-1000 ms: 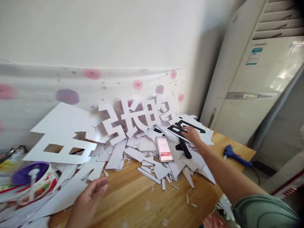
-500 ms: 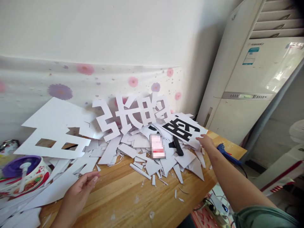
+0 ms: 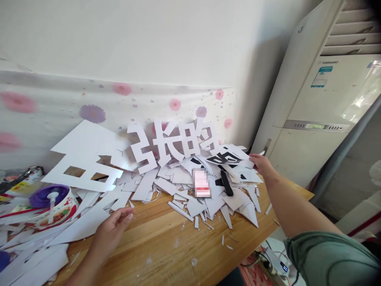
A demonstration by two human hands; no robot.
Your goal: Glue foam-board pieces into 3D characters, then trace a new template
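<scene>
My right hand [image 3: 262,163] pinches the right edge of a white sheet [image 3: 245,162] printed with a bold black character. That sheet is raised and tilted over the scrap pile. My left hand [image 3: 114,224] hovers near white offcuts at the left, fingers loosely curled, with nothing visible in it. Cut-out white characters [image 3: 169,145] lean against the wall covering, behind the heap of paper scraps [image 3: 178,176]. A black tool handle [image 3: 227,186] lies on the scraps, beside a blurred-out pink and white rectangle [image 3: 202,183].
The wooden table [image 3: 160,242] carries small slivers. At left are a large notched white board [image 3: 89,137] and a food tub [image 3: 64,210] with a purple lid-like piece. A tall white air conditioner [image 3: 306,99] stands right. Wires and a power strip [image 3: 275,258] lie below.
My right hand has lifted and tilted the printed sheet, uncovering scraps beneath it. The view has shifted a little left. My left hand keeps about the same pose.
</scene>
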